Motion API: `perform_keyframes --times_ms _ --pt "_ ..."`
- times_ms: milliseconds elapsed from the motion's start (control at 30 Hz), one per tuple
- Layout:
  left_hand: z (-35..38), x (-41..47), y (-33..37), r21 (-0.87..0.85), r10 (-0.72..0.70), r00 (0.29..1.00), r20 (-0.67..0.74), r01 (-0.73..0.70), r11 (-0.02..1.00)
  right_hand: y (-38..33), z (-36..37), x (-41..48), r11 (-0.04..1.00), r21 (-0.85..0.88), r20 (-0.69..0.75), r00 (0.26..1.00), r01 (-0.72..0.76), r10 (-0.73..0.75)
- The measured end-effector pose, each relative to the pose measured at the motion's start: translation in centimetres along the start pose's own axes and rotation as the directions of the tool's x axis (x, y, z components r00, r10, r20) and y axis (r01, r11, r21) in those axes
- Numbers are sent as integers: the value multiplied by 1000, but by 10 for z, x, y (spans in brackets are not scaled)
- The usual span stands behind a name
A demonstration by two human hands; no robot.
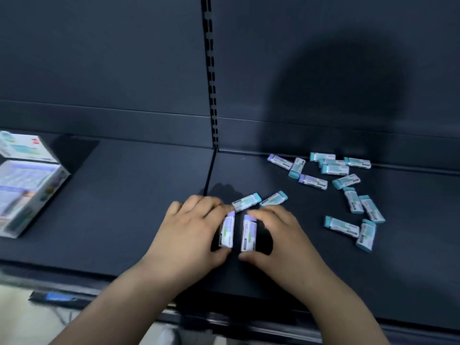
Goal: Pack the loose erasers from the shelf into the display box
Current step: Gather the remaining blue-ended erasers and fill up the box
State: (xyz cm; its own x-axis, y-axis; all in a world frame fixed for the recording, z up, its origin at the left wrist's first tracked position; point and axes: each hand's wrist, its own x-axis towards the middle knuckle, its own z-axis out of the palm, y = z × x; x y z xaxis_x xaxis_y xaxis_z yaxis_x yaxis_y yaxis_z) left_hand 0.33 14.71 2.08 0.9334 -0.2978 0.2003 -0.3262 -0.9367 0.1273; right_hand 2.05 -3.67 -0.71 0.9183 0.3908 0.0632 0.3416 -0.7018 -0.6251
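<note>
Both forearms reached in from the bottom edge onto the dark shelf (pixel 124 195). Left hand (pixel 196 227) pinched the left eraser (pixel 227 231) lengthwise, with the thumb at its near end and curled fingers over its purple far end. Right hand (pixel 281 235) gripped the right eraser (pixel 249 232) the same way, thumb tip at the near end and forefinger on the purple cap. These two lay parallel, just beside each other with a narrow gap between, both down on the shelf.

Two teal erasers (pixel 246 201) lay tilted just beyond the fingertips; whether the fingers touched them I could not tell. More loose erasers (pixel 346 181) were scattered to the right, well apart from the hands. At the far left stood the box (pixel 29 185), blurred and well away from both hands.
</note>
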Motion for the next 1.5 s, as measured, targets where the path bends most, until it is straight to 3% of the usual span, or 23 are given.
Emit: perform_keyframes --times_ms 233,400,633,967,1167,1267,1367,1500 --pt "-21 -34 -67 69 -46 995 -83 52 996 -64 43 25 999 24 -3 999 33 -33" --pt "-43 -74 -151 95 -6 991 -131 18 995 -140 99 54 995 78 -41 997 63 -60" --pt "-75 -124 -277 71 -111 984 -139 122 990 -242 167 104 992 20 -35 992 125 -124" --pt "-78 -131 -335 10 -230 968 -104 232 973 -255 185 132 994 24 6 994 111 -111" --pt "-87 -129 -350 12 -225 974 -9 225 974 -266 196 152 987 46 58 986 153 -156" --pt "-86 -130 -357 -73 -243 970 11 243 967 -274 205 156 985 -16 99 980 174 -171" --pt "-80 -130 -365 -86 -151 987 52 155 984 -281 214 158 978 -95 104 979 185 -175" --pt "-69 -122 -379 -148 -56 992 114 72 986 -291 222 163 935 -324 102 988 144 -117"
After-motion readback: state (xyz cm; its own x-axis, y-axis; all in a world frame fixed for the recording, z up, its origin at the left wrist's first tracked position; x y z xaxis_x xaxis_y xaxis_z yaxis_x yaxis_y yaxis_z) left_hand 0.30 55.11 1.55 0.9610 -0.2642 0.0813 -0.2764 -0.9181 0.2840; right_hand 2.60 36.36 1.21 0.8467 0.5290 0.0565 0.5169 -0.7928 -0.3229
